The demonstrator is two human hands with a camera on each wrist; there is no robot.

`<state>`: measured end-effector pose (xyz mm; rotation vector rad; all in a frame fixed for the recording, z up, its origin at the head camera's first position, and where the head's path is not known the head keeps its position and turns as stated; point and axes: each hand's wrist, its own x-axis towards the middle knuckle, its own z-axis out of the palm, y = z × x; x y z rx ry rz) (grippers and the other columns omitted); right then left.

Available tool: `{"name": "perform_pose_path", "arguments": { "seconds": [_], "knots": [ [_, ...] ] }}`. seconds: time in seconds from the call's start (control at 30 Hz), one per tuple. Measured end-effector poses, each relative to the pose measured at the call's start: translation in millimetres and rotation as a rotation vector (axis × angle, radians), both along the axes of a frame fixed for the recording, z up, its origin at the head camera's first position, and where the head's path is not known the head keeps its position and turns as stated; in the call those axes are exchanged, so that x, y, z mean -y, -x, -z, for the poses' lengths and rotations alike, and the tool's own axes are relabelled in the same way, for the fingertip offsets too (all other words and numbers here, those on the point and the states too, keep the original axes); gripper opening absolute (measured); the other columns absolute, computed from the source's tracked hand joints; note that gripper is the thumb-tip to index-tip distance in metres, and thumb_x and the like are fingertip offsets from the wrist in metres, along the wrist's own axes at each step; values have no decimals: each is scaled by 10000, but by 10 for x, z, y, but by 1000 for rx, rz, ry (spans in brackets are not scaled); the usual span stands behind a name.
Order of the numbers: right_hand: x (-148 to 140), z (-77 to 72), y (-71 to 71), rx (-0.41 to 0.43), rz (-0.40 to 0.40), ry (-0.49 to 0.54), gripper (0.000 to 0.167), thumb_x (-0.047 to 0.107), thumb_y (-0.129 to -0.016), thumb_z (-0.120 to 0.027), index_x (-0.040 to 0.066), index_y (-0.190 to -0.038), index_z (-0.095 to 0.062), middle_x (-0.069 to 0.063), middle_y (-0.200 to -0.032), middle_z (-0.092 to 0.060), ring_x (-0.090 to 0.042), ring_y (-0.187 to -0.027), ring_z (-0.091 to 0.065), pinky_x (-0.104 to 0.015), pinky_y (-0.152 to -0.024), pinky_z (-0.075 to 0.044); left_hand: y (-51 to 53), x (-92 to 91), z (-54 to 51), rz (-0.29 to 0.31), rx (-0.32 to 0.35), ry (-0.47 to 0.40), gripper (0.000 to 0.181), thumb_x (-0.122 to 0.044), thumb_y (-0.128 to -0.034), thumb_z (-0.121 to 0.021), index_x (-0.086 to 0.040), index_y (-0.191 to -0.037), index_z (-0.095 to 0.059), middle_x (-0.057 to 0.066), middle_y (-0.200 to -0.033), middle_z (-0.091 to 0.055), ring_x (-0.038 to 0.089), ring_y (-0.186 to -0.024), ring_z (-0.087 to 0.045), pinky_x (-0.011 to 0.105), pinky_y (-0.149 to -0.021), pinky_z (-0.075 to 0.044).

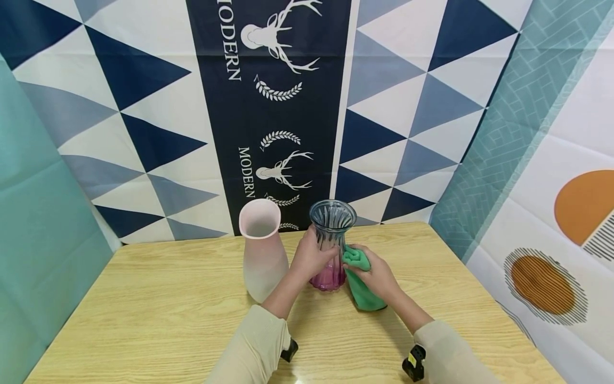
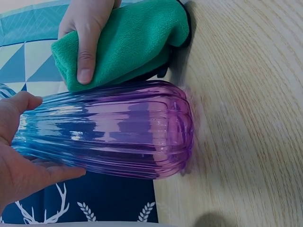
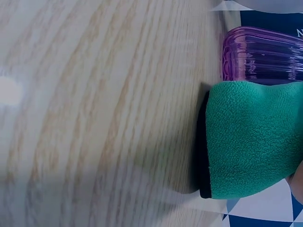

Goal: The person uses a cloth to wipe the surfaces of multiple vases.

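A ribbed glass vase [image 1: 329, 272], blue at its flared rim and pink-purple at the base, stands upright on the table. My left hand [image 1: 310, 255] grips it around the upper body, thumb and fingers on either side, as the left wrist view shows. On the vase's right, my right hand [image 1: 379, 271] holds a folded green cloth [image 1: 365, 292], thumb on top. The cloth [image 2: 137, 40] lies against the side of the glass vase [image 2: 128, 127] in the left wrist view. Most of the right hand is outside the right wrist view, where the cloth [image 3: 255, 137] covers part of the vase.
A tall pale pink-and-white vase [image 1: 263, 261] stands just left of my left hand, close to my forearm. The wooden table [image 1: 158, 304] meets a patterned cloth backdrop [image 1: 158, 122] behind the vases. Hanging cloths flank the table on both sides.
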<state>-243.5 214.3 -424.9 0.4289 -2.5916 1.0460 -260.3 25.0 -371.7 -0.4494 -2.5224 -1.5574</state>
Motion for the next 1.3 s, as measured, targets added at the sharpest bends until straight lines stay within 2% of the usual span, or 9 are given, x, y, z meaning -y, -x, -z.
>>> {"name": "perform_pose_path", "arguments": {
  "seconds": [0.27,0.4,0.53,0.7,0.87,0.97,1.13,1.3],
  "knots": [
    [-19,39,-5,8,-4,-69,499,265,-830,-701,128,-1277,-528,-134,-1225,-616,-329,-1116,-585,-504,-913,-477,-19,-10,8,-27,-5,-30,692,-264,-790,-734,-10,-1333,-389,175,-1280,-551,297,-1198,-531,456,-1031,-415],
    [-35,51,-27,4,-12,-59,497,253,-829,-702,123,-1276,-528,-131,-1227,-615,-327,-1127,-580,-505,-923,-471,-39,-38,18,-64,1,-30,734,-336,-771,-758,-12,-1322,-397,163,-1272,-562,297,-1209,-524,457,-1027,-419],
    [-42,50,-36,-14,-23,-45,502,246,-829,-702,113,-1280,-526,-138,-1238,-608,-331,-1135,-575,-507,-924,-472,-58,-56,15,-98,-3,-45,725,-330,-762,-768,-16,-1311,-413,157,-1259,-571,297,-1197,-533,461,-1019,-425],
    [-54,21,-12,-55,-14,-24,489,257,-834,-697,134,-1276,-528,-132,-1240,-608,-330,-1125,-581,-509,-908,-481,-39,-75,11,-98,-16,-53,709,-293,-777,-758,-13,-1325,-406,156,-1271,-554,294,-1206,-522,458,-1030,-415],
    [-44,-44,9,-88,-8,38,492,260,-840,-693,126,-1282,-525,-134,-1243,-606,-339,-1122,-580,-515,-886,-487,-41,-91,11,-116,-31,-52,704,-278,-766,-765,2,-1314,-423,174,-1304,-462,316,-1188,-518,453,-1021,-423],
    [-26,-111,16,-105,7,82,497,251,-840,-694,122,-1287,-521,-145,-1233,-611,-335,-1104,-592,-498,-858,-506,-49,-95,12,-125,-51,-49,682,-268,-754,-772,10,-1290,-453,183,-1270,-406,320,-1149,-519,445,-1009,-433],
    [17,-291,28,-159,47,195,487,180,-834,-705,125,-1285,-527,-162,-1203,-620,-320,-1067,-607,-467,-809,-524,-48,-85,10,-112,-63,-57,620,-240,-740,-776,11,-1233,-496,181,-1180,-437,305,-1091,-524,441,-991,-442],
    [62,-401,66,-212,66,236,502,158,-822,-717,119,-1287,-531,-130,-1227,-612,-280,-1099,-591,-439,-854,-504,-45,-74,2,-109,-62,-50,712,-236,-722,-775,28,-1283,-424,197,-1209,-451,312,-1135,-515,448,-1001,-438]
  ]
}}
